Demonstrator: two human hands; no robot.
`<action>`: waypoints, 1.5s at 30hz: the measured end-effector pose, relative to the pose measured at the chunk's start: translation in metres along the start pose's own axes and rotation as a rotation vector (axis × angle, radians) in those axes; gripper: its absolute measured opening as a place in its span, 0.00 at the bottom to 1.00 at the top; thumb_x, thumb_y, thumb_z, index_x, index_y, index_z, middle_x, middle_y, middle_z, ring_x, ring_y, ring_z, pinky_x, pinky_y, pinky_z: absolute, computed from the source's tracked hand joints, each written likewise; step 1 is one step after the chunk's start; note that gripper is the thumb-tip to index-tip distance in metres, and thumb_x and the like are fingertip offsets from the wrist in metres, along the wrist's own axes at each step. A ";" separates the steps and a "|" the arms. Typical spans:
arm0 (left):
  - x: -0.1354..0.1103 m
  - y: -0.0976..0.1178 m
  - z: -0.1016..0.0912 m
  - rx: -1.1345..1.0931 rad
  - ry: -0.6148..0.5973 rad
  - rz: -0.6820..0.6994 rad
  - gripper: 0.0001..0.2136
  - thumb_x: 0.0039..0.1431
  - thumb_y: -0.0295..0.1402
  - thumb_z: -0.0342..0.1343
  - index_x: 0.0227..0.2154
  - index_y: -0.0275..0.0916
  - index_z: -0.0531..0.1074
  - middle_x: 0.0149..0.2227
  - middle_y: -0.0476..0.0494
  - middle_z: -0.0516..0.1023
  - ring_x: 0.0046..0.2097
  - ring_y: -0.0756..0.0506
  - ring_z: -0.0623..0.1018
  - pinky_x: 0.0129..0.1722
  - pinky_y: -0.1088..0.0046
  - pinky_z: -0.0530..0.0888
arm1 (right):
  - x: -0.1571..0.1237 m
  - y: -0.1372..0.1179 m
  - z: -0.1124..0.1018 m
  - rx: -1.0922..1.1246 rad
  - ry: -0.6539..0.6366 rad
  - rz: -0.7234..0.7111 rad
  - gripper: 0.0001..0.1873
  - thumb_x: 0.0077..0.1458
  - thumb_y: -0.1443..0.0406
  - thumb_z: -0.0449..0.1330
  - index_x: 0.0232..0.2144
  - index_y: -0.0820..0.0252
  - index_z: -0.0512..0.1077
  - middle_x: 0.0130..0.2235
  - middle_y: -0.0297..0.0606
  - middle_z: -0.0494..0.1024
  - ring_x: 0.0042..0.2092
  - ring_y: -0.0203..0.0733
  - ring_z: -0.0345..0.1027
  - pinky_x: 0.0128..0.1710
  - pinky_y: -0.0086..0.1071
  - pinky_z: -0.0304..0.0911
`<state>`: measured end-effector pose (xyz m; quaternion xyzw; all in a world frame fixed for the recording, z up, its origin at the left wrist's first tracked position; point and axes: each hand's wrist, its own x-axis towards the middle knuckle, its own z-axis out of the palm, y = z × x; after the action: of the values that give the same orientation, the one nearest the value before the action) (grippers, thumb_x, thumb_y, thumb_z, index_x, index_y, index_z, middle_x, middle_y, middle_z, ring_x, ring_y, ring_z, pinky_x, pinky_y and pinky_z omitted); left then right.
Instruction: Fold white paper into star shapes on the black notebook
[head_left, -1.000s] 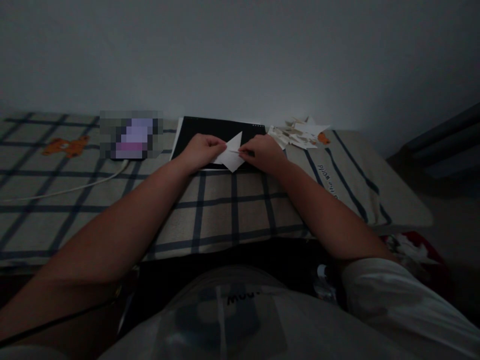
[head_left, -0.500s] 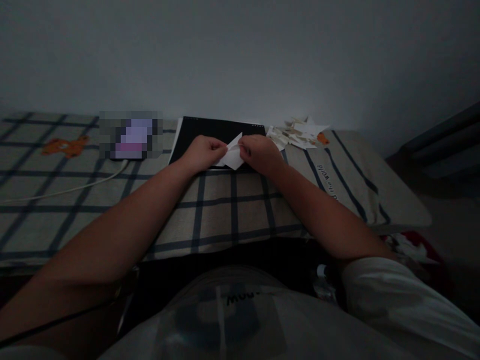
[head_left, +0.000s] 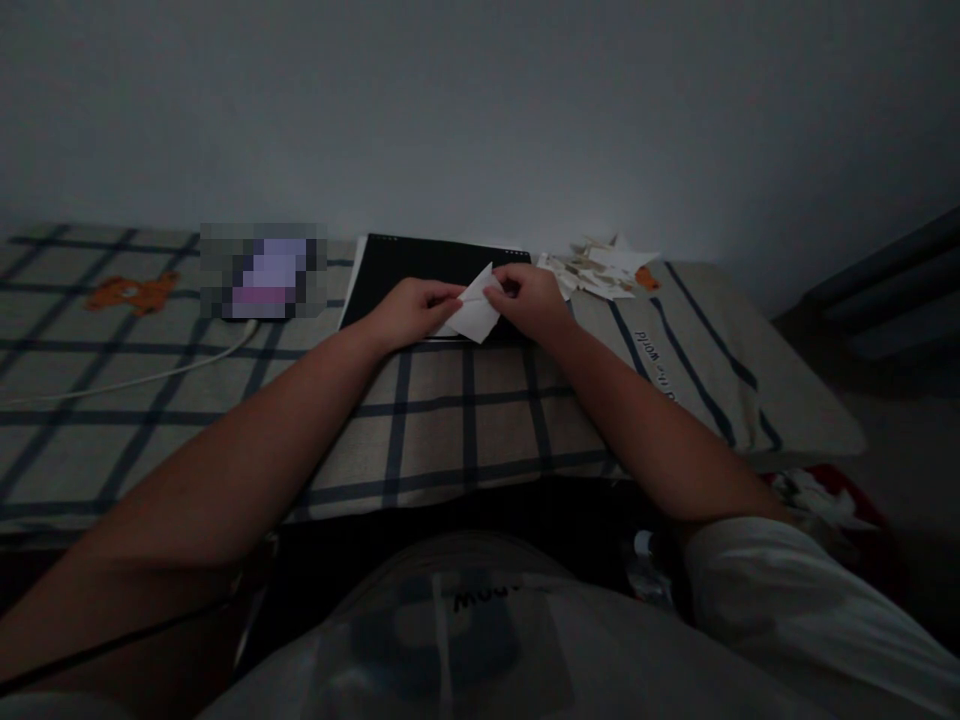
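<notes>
A small folded piece of white paper (head_left: 478,312) is held between my two hands, with one pointed corner sticking up. My left hand (head_left: 412,312) pinches its left side between thumb and fingers. On the other side, my right hand (head_left: 534,302) grips the right edge, its thumb on the near face. Both hands are over the front part of a black notebook (head_left: 442,258) with punched holes along its far edge. Fingers hide parts of the paper's sides.
Folded white paper pieces (head_left: 592,268) lie heaped right of the notebook. A lit phone (head_left: 270,275) with a white cable (head_left: 150,378) and an orange item (head_left: 133,293) lie left on the checked tablecloth (head_left: 435,430). Below right are a bottle (head_left: 646,565) and a red container (head_left: 877,540) with paper.
The paper and both hands have shifted slightly to the right. My right hand's fingers have changed their hold, and more of the paper's front face shows.
</notes>
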<state>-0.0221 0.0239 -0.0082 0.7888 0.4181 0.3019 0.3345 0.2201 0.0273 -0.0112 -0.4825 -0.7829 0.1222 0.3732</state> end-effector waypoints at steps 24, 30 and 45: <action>0.000 0.005 0.004 -0.017 0.100 -0.094 0.14 0.64 0.39 0.68 0.45 0.36 0.91 0.37 0.43 0.89 0.35 0.46 0.80 0.37 0.70 0.72 | -0.001 -0.002 0.006 0.129 0.048 0.094 0.08 0.57 0.62 0.66 0.30 0.52 0.69 0.31 0.33 0.76 0.37 0.45 0.69 0.41 0.40 0.68; -0.001 0.011 0.001 -0.031 0.123 -0.173 0.12 0.62 0.38 0.69 0.40 0.35 0.91 0.35 0.42 0.88 0.33 0.46 0.78 0.36 0.70 0.72 | -0.001 -0.006 0.005 0.251 0.039 0.172 0.09 0.60 0.59 0.68 0.33 0.53 0.71 0.32 0.32 0.77 0.37 0.44 0.72 0.41 0.39 0.68; 0.000 0.011 0.007 0.033 0.076 -0.140 0.14 0.60 0.43 0.66 0.28 0.37 0.81 0.26 0.48 0.78 0.28 0.49 0.71 0.30 0.72 0.62 | -0.003 -0.017 0.005 0.159 0.023 0.095 0.10 0.58 0.63 0.66 0.28 0.53 0.69 0.31 0.33 0.77 0.35 0.42 0.68 0.42 0.37 0.66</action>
<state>-0.0114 0.0173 -0.0041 0.7508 0.4897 0.3005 0.3258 0.2062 0.0168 -0.0066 -0.4892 -0.7426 0.1961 0.4132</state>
